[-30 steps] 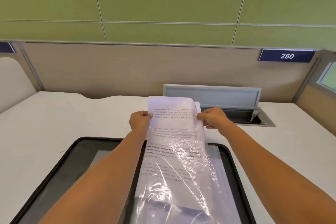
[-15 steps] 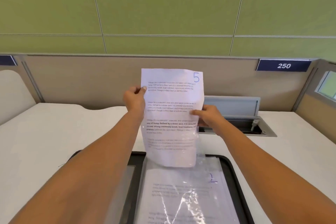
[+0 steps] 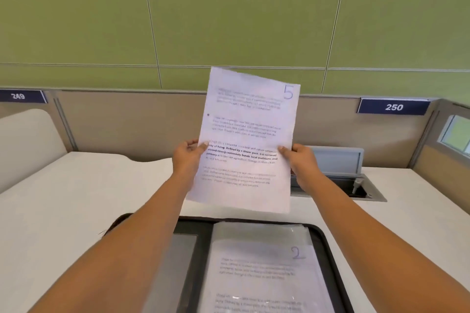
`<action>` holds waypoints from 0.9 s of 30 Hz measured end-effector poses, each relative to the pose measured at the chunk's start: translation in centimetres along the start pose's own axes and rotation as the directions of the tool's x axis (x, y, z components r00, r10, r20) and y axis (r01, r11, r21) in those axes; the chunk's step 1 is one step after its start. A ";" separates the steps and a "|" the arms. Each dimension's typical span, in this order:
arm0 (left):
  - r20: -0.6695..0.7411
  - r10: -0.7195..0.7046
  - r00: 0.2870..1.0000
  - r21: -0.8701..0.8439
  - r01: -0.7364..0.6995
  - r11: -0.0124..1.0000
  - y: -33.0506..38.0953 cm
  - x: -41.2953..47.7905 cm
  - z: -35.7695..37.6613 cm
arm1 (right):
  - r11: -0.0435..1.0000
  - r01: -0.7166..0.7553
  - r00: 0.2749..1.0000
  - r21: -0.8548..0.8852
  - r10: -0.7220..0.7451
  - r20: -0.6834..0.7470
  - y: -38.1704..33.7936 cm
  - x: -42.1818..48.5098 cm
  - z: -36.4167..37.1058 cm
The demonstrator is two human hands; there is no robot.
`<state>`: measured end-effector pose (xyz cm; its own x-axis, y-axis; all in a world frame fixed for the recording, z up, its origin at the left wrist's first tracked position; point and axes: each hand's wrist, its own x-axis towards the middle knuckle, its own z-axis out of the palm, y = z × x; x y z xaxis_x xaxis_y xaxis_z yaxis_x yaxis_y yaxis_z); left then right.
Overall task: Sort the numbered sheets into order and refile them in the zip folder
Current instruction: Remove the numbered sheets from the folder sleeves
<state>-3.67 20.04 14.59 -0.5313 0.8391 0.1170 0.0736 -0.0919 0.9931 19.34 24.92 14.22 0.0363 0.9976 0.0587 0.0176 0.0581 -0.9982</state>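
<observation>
View: head camera only; we log everything from it.
Sheet 5 (image 3: 245,140): we see it held up in the air above the bench (image 3: 63,198), printed side towards us and tilted slightly clockwise. A handwritten "5" sits in its top right corner. Its lower edge hangs above the far rim of the folder (image 3: 198,226), not touching it.
Left hand (image 3: 187,157): we note it grips the sheet's left edge about halfway down. Fingers (image 3: 204,145) are clamped on the paper, thumb on the front.
Right hand (image 3: 304,162): it pinches the right edge at about the same height, thumb on the front and the other fingers hidden behind the paper.
Folder: black, lying open and flat on the bench at the near edge, between the two forearms.
Sheet 2 (image 3: 264,269): lies in the folder's right half under clear plastic, with a "2" in its top right corner.
Hatch (image 3: 338,162): grey lid raised, set in the bench behind the right hand.
Signs: 249 (image 3: 19,96) at far left and 250 (image 3: 393,107) at right, both on the partition.
</observation>
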 end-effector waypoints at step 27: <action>-0.220 -0.345 0.912 0.289 0.399 0.870 -6.6 -5.2 -26.1 | 0.923 -0.282 0.850 -0.263 0.367 0.378 5.5 -15.2 17.9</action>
<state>-23.42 2.29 7.74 -0.6960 0.6790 -0.2335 0.0954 0.4098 0.9072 1.04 10.73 7.53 -0.3400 0.8834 -0.3224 0.2684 -0.2374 -0.9336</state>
